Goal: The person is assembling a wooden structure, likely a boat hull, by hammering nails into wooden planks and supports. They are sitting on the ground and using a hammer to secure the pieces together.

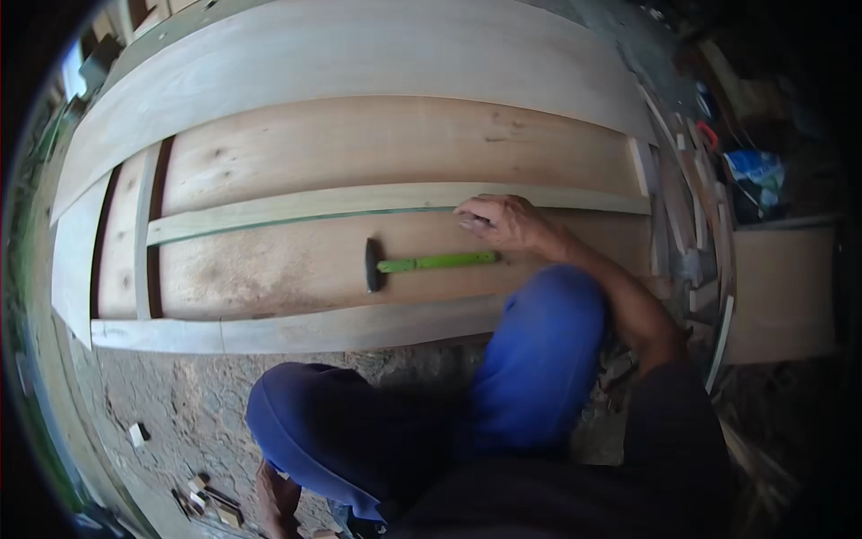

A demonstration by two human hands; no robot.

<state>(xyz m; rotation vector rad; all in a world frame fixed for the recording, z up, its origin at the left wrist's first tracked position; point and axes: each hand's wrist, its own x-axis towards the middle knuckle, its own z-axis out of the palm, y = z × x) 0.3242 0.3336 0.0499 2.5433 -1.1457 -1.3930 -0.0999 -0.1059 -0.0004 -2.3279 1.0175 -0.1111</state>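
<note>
Right hand [507,222] curled at wooden slat [323,203], left hand [277,496] beside trouser leg [301,427]; cannot tell either grip. Green-handled hammer [435,261] on plywood [260,269].

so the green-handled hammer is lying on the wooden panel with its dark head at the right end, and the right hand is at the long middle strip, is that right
Not quite: the dark head of the green-handled hammer is at the left end, as the head view shows. It does lie on the wooden panel, with the right hand at the long middle strip.
</note>
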